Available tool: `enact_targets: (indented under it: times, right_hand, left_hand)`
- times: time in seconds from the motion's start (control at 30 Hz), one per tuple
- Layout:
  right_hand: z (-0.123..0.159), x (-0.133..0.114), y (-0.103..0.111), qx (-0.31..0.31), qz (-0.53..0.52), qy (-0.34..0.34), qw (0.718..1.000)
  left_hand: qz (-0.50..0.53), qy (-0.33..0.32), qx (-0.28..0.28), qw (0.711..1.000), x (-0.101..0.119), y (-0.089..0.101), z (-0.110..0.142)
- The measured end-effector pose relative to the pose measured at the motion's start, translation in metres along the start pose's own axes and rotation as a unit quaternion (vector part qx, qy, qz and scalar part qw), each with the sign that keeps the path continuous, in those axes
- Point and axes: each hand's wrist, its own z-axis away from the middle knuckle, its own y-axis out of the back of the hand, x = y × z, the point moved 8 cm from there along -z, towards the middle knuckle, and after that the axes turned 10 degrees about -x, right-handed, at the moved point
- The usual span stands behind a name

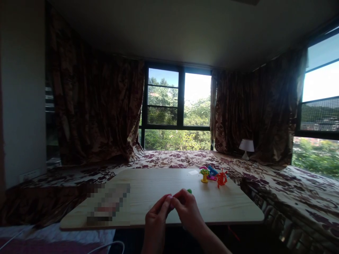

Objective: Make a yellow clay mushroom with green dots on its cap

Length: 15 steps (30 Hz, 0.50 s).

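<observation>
My left hand and my right hand meet over the near edge of a light wooden board. Their fingertips pinch together on a small pink piece between them. A small green bit shows just past my right fingers. Further back on the board stand small colourful figures: a yellow mushroom-like one, a blue and pink one and an orange spiky one.
The board lies on a bed with a maroon floral cover. A white lamp stands at the back right by the curtains. A blurred patch covers the board's left part. White cables lie at the lower left.
</observation>
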Motion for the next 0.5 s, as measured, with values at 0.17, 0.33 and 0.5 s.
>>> enact_targets:
  times: [0.17, 0.33, 0.5]
  right_hand:
    - [0.005, -0.018, 0.005, 0.013, 0.225, 0.075, 0.971]
    - [0.0, -0.032, 0.012, -0.081, 0.242, 0.083, 0.963]
    - [-0.006, -0.04, 0.014, -0.106, 0.26, 0.085, 0.956]
  left_hand:
    - [0.092, 0.061, -0.048, 0.993, -0.021, -0.007, -0.001]
    - [0.135, 0.079, -0.091, 0.984, -0.018, -0.016, -0.001]
    - [0.117, 0.071, -0.085, 0.987, -0.01, -0.016, -0.002]
